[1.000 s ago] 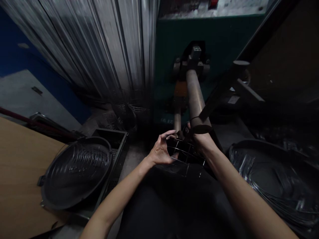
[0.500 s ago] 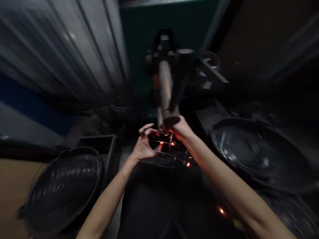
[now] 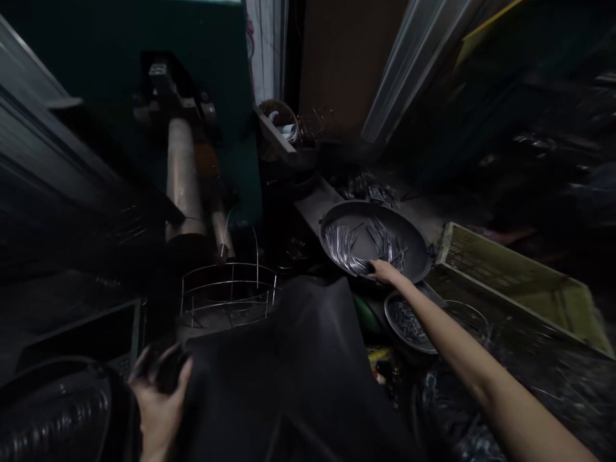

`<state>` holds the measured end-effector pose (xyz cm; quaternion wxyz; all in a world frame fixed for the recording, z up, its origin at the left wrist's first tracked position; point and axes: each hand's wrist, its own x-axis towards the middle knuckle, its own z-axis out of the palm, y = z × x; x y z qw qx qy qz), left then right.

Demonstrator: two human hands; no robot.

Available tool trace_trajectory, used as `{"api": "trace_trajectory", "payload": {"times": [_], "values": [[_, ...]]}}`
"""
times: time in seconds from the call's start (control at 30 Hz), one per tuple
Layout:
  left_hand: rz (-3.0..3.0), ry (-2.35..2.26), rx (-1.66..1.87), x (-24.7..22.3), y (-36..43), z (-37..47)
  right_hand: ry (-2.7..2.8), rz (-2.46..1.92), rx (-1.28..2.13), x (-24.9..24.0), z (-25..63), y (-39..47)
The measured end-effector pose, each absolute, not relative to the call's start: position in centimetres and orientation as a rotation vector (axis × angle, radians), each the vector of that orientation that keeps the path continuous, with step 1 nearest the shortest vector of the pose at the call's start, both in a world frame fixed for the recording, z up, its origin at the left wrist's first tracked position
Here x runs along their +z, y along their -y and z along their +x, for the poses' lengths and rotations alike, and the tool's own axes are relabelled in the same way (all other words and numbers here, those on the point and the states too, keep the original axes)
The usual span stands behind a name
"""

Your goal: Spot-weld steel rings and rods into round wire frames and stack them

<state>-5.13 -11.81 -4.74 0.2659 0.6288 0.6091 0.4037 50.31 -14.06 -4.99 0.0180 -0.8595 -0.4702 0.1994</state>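
Observation:
My right hand (image 3: 384, 272) reaches into a round dark pan (image 3: 423, 263), its fingers drawn together at the near edge of a bundle of thin curved metal wires (image 3: 344, 250). The fingertips are partly hidden among the wires. My left hand (image 3: 161, 391) is raised at the lower left, fingers apart and darkened, with nothing visible in it. Ahead of it, a round wire frame (image 3: 232, 281) of rings and uprights rests by my dark-covered lap (image 3: 303, 359). Neither hand touches the frame. It stands just below the thick metal arms (image 3: 183, 173) of a green machine (image 3: 235, 83).
A yellowish crate (image 3: 520, 276) stands at the right. Nearer is a bowl of short metal pieces (image 3: 409, 321). A dark round container (image 3: 52, 404) sits at the lower left. Behind the pan, more wire bundles (image 3: 368, 189) lie beside a grey board (image 3: 317, 199).
Both hands have left the wire frame under the machine arms. My right hand has gone right to the pan; my left has dropped back. The sparks are gone, and the view has turned right.

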Motion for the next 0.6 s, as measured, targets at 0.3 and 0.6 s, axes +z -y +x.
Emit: {"api": "trace_trajectory", "payload": {"times": [0.3,0.6], "values": [[2.008,-1.039,0.537,-0.2,14.3,5.3,1.248,-2.624,0.456,-5.2,51.8,14.7],[1.884,-0.510,0.651,6.4,15.2,22.2,0.464,-1.286,0.982,12.8,40.7,13.4]]}}
